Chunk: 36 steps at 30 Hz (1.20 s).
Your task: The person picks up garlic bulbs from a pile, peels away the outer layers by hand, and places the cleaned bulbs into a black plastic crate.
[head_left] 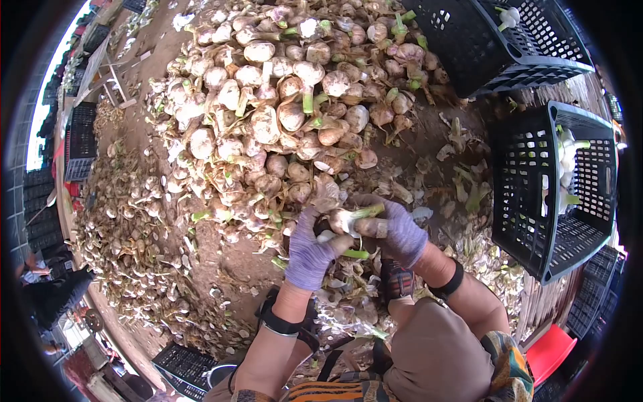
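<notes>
Both my hands wear thin purple gloves with bare fingertips. Between them is a garlic bulb (343, 221) with a short green stem pointing right. My left hand (309, 249) is closed around the bulb's left side, its thumb near the underside. From the right, my right hand (400, 233) grips the same bulb, fingers bent at its stem side. Loose dry skin sits by the left fingertips. Just beyond my hands lies a large heap of garlic bulbs (268, 124), many with soil, dry skins and cut green stems.
At right stands a black plastic crate (519, 201) holding several cleaned white bulbs; another black crate (469, 47) is above it. Peeled skins and scraps (147, 268) cover the ground at left. A red plastic seat (552, 352) is at lower right, a dark crate (184, 368) at lower left.
</notes>
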Each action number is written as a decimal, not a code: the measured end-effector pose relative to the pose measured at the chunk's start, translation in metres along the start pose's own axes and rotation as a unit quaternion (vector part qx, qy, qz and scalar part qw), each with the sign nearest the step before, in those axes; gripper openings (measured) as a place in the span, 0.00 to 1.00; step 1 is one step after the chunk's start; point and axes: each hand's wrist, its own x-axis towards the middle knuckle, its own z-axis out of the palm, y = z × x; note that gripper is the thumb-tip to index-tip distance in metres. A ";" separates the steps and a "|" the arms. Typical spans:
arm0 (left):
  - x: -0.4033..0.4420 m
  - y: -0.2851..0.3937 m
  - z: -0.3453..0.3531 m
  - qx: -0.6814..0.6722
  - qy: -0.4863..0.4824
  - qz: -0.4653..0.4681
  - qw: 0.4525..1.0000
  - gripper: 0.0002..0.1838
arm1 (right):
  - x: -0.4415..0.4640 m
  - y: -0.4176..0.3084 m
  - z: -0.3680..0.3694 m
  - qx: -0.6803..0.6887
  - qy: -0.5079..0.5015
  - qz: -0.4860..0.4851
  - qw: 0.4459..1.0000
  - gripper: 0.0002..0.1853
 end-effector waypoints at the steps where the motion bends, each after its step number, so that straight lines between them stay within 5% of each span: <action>1: -0.003 0.001 0.001 -0.001 -0.001 -0.001 1.000 0.28 | 0.004 0.005 -0.005 0.000 0.002 0.000 1.000 0.33; 4: -0.008 0.012 0.005 0.056 -0.022 -0.001 0.998 0.28 | 0.002 -0.001 -0.002 0.033 -0.022 0.017 0.999 0.25; 8: -0.010 0.021 0.005 -0.058 0.011 -0.087 0.994 0.24 | -0.002 -0.004 -0.003 -0.073 -0.019 0.003 0.997 0.22; 9: -0.008 0.025 0.001 -0.123 0.007 -0.171 0.977 0.22 | 0.002 0.001 -0.008 -0.261 -0.026 -0.155 0.953 0.20; 10: -0.007 0.028 -0.002 -0.186 0.003 -0.254 0.949 0.20 | 0.004 0.004 -0.011 -0.432 -0.031 -0.303 0.849 0.18; 13: 0.001 0.015 -0.008 -0.304 -0.044 -0.270 0.912 0.19 | 0.003 -0.006 -0.012 -0.492 -0.049 -0.335 0.802 0.18; 14: -0.002 0.015 -0.005 -0.299 -0.023 -0.221 0.928 0.19 | -0.002 -0.012 -0.007 -0.403 -0.059 -0.264 0.874 0.19; 15: -0.002 0.023 0.000 -0.300 -0.022 -0.218 0.928 0.19 | -0.002 -0.011 -0.006 -0.405 -0.061 -0.266 0.873 0.19; 17: -0.004 0.031 0.006 -0.148 0.016 -0.165 0.975 0.21 | -0.005 -0.003 -0.005 -0.060 -0.045 -0.072 0.995 0.23; 21: -0.006 0.017 0.009 0.033 -0.011 -0.027 0.999 0.25 | -0.001 0.004 -0.010 -0.033 -0.024 -0.069 0.997 0.24; 25: -0.016 0.028 0.016 0.023 0.007 -0.032 0.999 0.25 | -0.009 -0.011 -0.006 -0.130 -0.041 -0.020 0.991 0.21; 26: -0.018 0.028 0.013 -0.110 0.029 -0.130 0.985 0.26 | -0.011 -0.010 0.001 -0.222 -0.035 -0.091 0.970 0.20; 27: -0.017 0.029 0.010 -0.110 0.029 -0.130 0.985 0.26 | -0.009 -0.003 -0.003 -0.221 -0.035 -0.092 0.970 0.20; 29: -0.015 0.024 0.003 -0.189 -0.013 -0.198 0.962 0.26 | -0.002 0.016 -0.014 -0.295 -0.020 -0.275 0.915 0.16; 30: -0.010 0.018 -0.004 -0.188 -0.046 -0.212 0.958 0.26 | -0.005 -0.001 -0.011 -0.523 0.006 -0.368 0.769 0.15; 33: -0.005 0.009 -0.008 -0.197 -0.077 -0.249 0.945 0.27 | -0.001 0.003 -0.011 -0.464 0.001 -0.330 0.822 0.11; 34: -0.006 0.009 -0.006 -0.194 -0.077 -0.252 0.945 0.27 | -0.001 0.009 -0.011 -0.374 0.029 -0.267 0.888 0.12; 36: -0.004 0.011 0.004 -0.205 -0.016 -0.147 0.968 0.28 | -0.002 0.005 -0.009 -0.327 0.026 -0.248 0.912 0.12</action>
